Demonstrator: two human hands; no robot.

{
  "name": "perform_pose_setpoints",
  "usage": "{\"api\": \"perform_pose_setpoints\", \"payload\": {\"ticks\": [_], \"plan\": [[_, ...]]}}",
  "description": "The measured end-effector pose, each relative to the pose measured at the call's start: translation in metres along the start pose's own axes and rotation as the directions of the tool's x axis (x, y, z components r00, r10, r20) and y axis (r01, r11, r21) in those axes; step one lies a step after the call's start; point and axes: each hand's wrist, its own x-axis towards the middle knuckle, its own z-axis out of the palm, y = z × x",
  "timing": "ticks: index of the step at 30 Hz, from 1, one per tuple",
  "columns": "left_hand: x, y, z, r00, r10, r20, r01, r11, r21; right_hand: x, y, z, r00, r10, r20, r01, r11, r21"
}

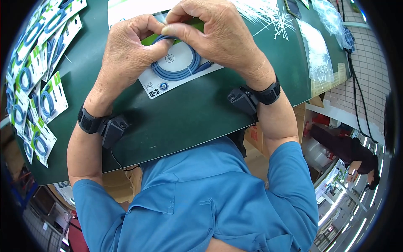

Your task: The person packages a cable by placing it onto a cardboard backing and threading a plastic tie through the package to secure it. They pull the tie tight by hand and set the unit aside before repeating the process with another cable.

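Observation:
A blue coiled cable (pixel 173 77) lies on a white and green packaging card (pixel 179 59) on the green table. Over the coil's far edge, my left hand (pixel 128 52) is closed, its thumb at the cable and its index finger bent toward the right hand's fingertips. My right hand (pixel 220 35) pinches with thumb and index finger at that same spot. Whatever sits between the fingertips is too small and covered to make out. A thin white tie crosses the coil's lower right, near the cable's plug (pixel 204 66). Both hands hide the card's upper part.
Many carded blue cables (pixel 48 101) pile along the table's left side. Loose white cable ties (pixel 277 23) lie at the far right, beside a clear bag of ties (pixel 317 54) and a phone (pixel 293 7). Another person (pixel 354 155) is off to the right.

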Motion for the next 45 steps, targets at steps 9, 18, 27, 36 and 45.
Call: {"api": "perform_pose_setpoints", "payload": {"ticks": [9,18,27,36,45], "plan": [[-0.003,0.004,0.001,1.000,-0.007,-0.026,0.008,0.999,0.039,0.001,0.003,-0.001,0.985,-0.104,0.138,0.118,0.988,-0.100],[-0.005,0.011,0.003,0.993,-0.083,-0.082,0.084,0.996,0.017,-0.002,0.000,0.000,0.990,-0.139,0.037,0.141,0.989,-0.042],[-0.003,0.004,0.003,0.998,-0.031,-0.053,0.034,0.998,0.047,-0.001,0.007,0.004,0.977,-0.210,0.023,0.210,0.956,-0.207],[-0.003,0.016,0.003,0.995,-0.085,-0.059,0.085,0.996,-0.001,0.003,0.012,0.011,0.953,-0.293,-0.079,0.250,0.905,-0.345],[-0.004,0.028,0.000,0.998,-0.031,-0.062,0.027,0.998,-0.061,0.015,0.006,0.003,0.891,-0.442,-0.108,0.370,0.842,-0.393]]}}
